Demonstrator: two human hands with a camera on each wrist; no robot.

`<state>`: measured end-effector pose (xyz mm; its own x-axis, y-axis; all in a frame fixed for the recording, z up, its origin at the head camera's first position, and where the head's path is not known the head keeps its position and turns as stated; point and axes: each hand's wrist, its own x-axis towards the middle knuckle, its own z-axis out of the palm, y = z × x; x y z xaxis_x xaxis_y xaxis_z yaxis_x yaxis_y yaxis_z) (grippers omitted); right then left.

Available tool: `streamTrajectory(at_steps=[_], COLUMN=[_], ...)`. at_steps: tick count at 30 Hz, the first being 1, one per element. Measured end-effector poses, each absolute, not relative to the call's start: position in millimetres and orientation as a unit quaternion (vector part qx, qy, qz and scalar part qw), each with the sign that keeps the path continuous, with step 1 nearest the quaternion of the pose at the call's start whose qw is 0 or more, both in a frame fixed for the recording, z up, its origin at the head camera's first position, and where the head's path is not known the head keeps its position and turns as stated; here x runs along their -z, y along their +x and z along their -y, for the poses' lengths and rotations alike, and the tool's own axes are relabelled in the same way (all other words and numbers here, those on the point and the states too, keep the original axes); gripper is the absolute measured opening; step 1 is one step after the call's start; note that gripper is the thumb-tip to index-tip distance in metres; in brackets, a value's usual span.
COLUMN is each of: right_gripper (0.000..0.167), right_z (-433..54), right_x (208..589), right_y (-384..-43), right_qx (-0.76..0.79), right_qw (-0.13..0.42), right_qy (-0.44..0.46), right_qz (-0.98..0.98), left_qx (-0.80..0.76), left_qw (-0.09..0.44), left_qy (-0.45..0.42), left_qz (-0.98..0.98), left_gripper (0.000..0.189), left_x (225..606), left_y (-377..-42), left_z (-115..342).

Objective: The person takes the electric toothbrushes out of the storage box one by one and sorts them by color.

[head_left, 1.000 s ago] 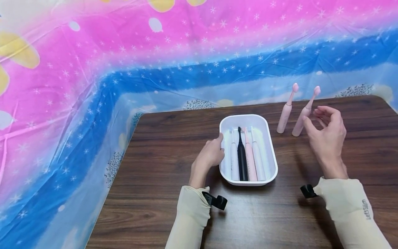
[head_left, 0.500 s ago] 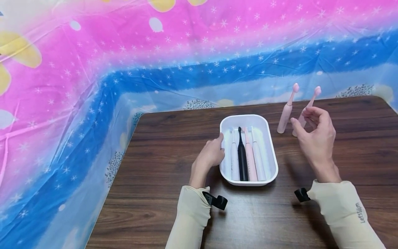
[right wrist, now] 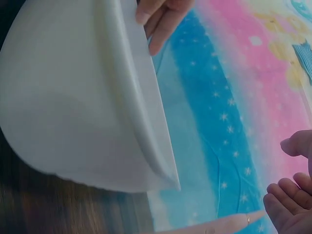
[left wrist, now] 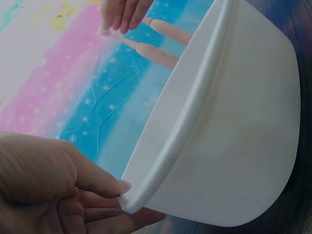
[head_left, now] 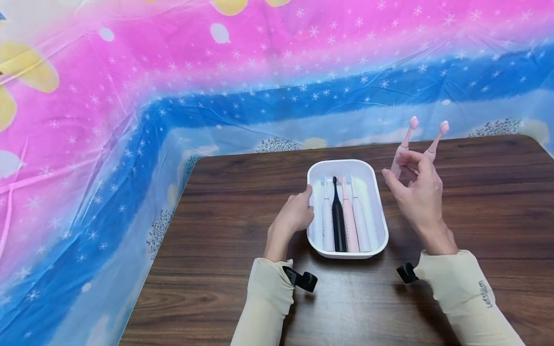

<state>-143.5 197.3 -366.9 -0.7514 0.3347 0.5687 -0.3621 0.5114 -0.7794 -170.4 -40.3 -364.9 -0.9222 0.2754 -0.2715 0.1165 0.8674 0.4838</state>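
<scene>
— One backdrop cloth point(head_left: 277, 62), widest of all: creased fabric, banded in pink, deep blue and pale blue, sprinkled with white snowflakes.

— And in front of it?

— A worktop point(head_left: 225, 202), dark brown, streaked with wood grain, rounded at the far corners, glossy towards the front.

— Next down?

— Two cream sleeves point(head_left: 266, 298), soft and bunched at the cuffs, with dark lettering on one; black mounts point(head_left: 308, 281) poking out from both.

— Then the container point(left wrist: 243, 136)?

— Set on the worktop between both hands. White, smooth, plastic-looking; oblong, with generously curved corners and a thick rolled lip.

— Held by anything?

— Yes, by the left hand point(head_left: 292, 212): pinched at the rim between thumb and fingers.

— And the right hand point(head_left: 419, 197)?

— Loosely curved, fingers well parted from the thumb, gripping nothing. Just by the left pink toothbrush point(head_left: 397, 162); impossible to tell whether touching.

— Alone there?

— No, just beside the right pink toothbrush point(head_left: 434, 148). Both on end, slim-bodied, thin-necked, oval-headed, partly hidden by the hand.

— Inside the container?

— Laid side by side, left to right: a white toothbrush point(head_left: 328, 226), a black toothbrush point(head_left: 339, 226), a lying pink toothbrush point(head_left: 350, 226), another white toothbrush point(head_left: 361, 226).
</scene>
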Motion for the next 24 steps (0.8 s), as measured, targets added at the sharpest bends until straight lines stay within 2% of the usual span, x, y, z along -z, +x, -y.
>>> streamTrajectory(at_steps=[13,24], right_gripper=[0.040,0.044], right_z=[-171,-147], right_x=[371,380], right_y=[-148,-150], right_qx=[-0.472,-0.463], right_qw=[0.281,0.141], right_qy=[0.050,0.088], right_qz=[0.834,0.870], left_qx=[-0.241,-0.241], left_qw=[0.172,0.171], left_qy=[0.102,0.105], left_qz=[-0.950,-0.950], left_gripper=[0.057,0.057], left_x=[368,367], left_y=[-171,-171], left_z=[41,41])
